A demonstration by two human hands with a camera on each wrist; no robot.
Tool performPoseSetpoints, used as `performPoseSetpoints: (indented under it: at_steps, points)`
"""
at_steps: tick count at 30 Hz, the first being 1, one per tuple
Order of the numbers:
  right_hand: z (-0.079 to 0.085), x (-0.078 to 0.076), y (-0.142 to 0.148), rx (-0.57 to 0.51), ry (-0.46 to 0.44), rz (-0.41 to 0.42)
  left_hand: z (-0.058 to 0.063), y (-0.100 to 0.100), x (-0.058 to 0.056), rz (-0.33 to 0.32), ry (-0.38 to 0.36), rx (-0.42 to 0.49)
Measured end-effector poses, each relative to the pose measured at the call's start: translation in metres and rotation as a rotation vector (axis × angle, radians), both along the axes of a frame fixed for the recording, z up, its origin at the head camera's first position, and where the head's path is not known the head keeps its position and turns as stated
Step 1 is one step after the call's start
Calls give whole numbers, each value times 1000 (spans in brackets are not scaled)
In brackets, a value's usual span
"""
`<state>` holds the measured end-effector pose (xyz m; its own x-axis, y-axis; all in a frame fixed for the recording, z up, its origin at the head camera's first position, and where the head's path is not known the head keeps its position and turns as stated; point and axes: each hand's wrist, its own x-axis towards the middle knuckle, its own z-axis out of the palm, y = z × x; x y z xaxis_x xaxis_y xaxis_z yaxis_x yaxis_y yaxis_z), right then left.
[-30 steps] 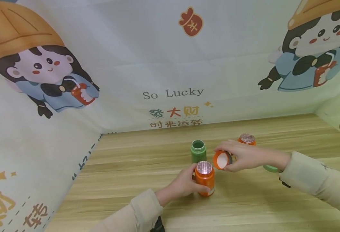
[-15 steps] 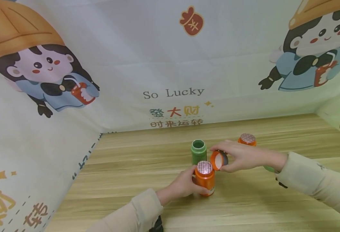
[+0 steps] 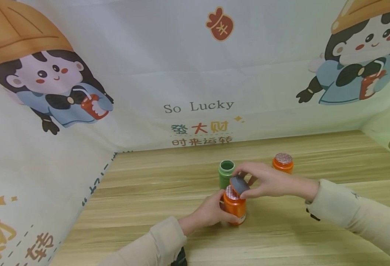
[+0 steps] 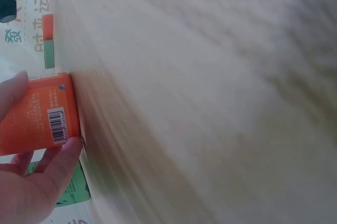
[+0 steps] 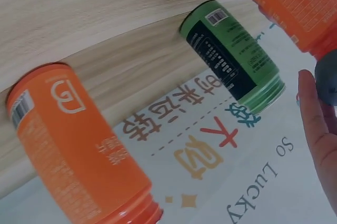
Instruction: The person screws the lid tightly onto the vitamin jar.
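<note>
Where I work, a pale wood-grain table (image 3: pixel 131 192) meets a whitish printed backdrop (image 3: pixel 135 88) that rises behind and along both sides, lettered "So Lucky" above coloured characters. Near the middle of the table stands the front orange bottle (image 3: pixel 235 210), upright, my left hand (image 3: pixel 211 212) curled round its lower part. It is bright orange, with a white barcode label (image 4: pixel 57 125) low on its side and a shiny, brick-patterned seal (image 3: pixel 230 193) across its mouth. My right hand (image 3: pixel 264 181) pinches a dark grey cap (image 3: pixel 239 184) with an orange edge, tilted over that seal; whether they touch I cannot tell. On the table I count two orange bottles, the rear orange bottle (image 3: pixel 282 168) standing back to the right, and one green bottle (image 3: pixel 225 178), open-mouthed, just behind the front one. I see one cap, and two large cartoon figures (image 3: pixel 58 77) on the cloth.
</note>
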<state>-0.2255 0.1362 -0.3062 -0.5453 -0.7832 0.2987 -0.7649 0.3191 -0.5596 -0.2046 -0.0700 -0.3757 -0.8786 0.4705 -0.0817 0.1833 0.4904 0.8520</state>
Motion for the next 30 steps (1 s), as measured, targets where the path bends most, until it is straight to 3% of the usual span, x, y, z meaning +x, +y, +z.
performPoseSetpoints:
  at_steps: [6,13,22,30]
  points:
    - [2,1,-6,87,203,-15,1,0,-2,-9,1,-14]
    - [3,4,-13,158,149,-4,2,-1,-1,-24,-1,-11]
    - [2,4,-18,200,142,31,1,-2,-2,-33,-13,6]
    - [1,6,-20,250,114,-33,-1,-1,-4,-26,-16,7]
